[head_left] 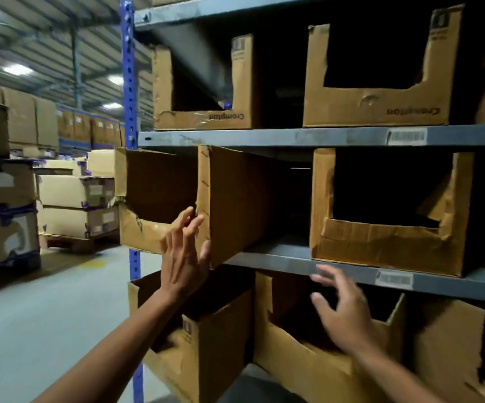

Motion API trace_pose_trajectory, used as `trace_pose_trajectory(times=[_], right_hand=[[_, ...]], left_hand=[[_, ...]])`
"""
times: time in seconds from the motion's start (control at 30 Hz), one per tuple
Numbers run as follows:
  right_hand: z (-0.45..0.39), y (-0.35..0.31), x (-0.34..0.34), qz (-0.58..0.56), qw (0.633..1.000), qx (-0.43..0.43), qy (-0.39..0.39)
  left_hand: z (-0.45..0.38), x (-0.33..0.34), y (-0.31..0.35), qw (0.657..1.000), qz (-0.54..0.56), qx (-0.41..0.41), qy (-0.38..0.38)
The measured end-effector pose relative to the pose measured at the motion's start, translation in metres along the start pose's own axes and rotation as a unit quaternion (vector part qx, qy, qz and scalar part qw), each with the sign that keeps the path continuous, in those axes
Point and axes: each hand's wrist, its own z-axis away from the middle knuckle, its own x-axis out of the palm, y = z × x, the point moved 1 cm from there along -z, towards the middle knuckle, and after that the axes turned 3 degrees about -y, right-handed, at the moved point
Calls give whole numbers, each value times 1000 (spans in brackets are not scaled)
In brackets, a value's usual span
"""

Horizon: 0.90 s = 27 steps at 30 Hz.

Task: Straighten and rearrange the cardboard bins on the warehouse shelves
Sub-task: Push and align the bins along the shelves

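A worn cardboard bin [235, 199] on the middle shelf [293, 261] is turned askew and juts out past the shelf's front edge and the blue upright. My left hand [184, 254] rests flat against its front right corner, fingers spread. My right hand [343, 309] hovers just below the middle shelf's edge, fingers apart, holding nothing. A second bin [389, 245] sits squarely to the right on the same shelf. Two bins [203, 117] [380, 106] stand on the shelf above, and two more [206, 350] [316, 365] on the shelf below.
The blue rack upright [132, 117] stands at the shelf's left end. Across the grey floor aisle [46, 315] to the left, stacked cartons on pallets [2, 199] [75, 205] fill the background. A gap lies between the two middle-shelf bins.
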Motion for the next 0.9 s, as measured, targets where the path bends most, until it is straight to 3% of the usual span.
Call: trace_pose_trajectory(times=[0.07,0.17,0.23,0.37,0.43,0.5,0.53,0.6,0.63,0.67,0.7,0.77,0.83,0.9], right_hand=[[-15,-49,37,24,993,-110,-32],[-43,-107,76,147,938,-315,-9],[-57,-131,99,166,926,-340,-5],[-91,-132,129,194,941,-275,25],[-108,-110,130,87,984,-157,17],[-120,-77,125,-53,998,5,-21],[-123,-60,123,-62,995,63,-47],[-125,-35,119,-15,990,101,-94],[-126,-27,119,2,990,98,-104],[-127,-23,118,8,989,96,-112],[-128,-20,118,6,987,103,-124],[-131,-15,120,33,982,113,-150],[-133,-10,124,144,971,103,-163],[-133,-11,128,238,955,90,-152]], left_hand=[[-10,0,-16,997,-21,-70,-27],[-10,8,-41,979,-17,-136,-150],[1,16,-50,966,53,-122,-220],[-6,24,-47,948,81,-32,-307],[-18,27,-50,932,38,20,-361],[-27,23,-56,949,44,44,-308],[-29,21,-61,973,37,46,-225],[-29,20,-78,997,-14,-57,-51],[-26,21,-89,988,-13,-154,7],[-24,23,-99,968,23,-251,16],[-21,28,-106,944,80,-320,-12],[-11,39,-121,915,162,-358,-97],[-1,46,-135,903,168,-370,-135],[3,51,-148,910,135,-373,-124]])
